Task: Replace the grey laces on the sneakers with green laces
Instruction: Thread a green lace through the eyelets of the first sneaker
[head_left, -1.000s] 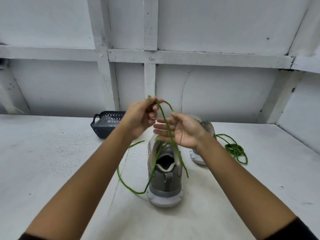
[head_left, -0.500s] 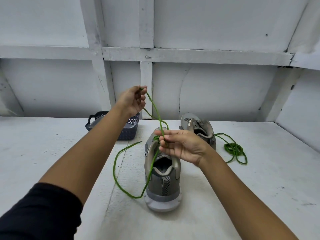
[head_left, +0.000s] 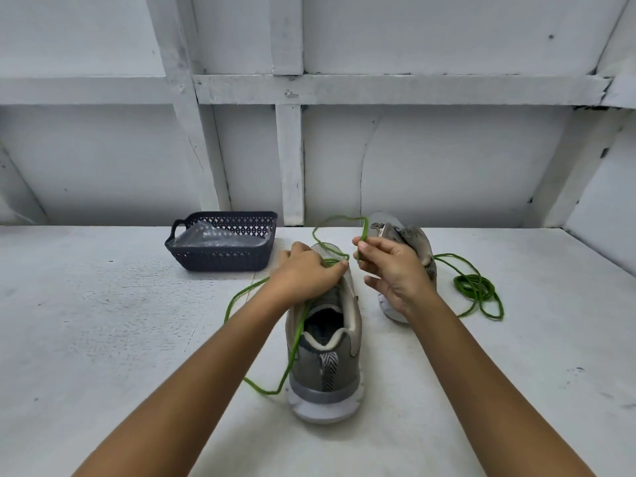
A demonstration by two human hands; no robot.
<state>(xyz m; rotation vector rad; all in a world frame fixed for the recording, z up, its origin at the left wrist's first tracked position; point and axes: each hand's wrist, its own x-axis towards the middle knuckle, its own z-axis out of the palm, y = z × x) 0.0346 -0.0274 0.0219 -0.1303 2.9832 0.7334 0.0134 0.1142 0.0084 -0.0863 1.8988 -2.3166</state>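
A grey sneaker (head_left: 327, 366) stands on the white table (head_left: 103, 339), heel toward me. A green lace (head_left: 296, 339) runs from its eyelets, loops over the table on its left and arches above the toe. My left hand (head_left: 306, 273) rests on the sneaker's front and pinches the lace at the eyelets. My right hand (head_left: 395, 266) pinches the lace's free end just right of the shoe. A second grey sneaker (head_left: 409, 242) lies behind my right hand, partly hidden. Another green lace (head_left: 475, 290) lies coiled to its right.
A dark plastic basket (head_left: 220, 242) holding clear plastic sits at the back left, near the white panelled wall (head_left: 447, 160). The wall closes off the table's far side and right side.
My left hand came down from high above the shoe onto its front. My right hand moved right and now pinches the lace end, leaving a loop arched above the toe.
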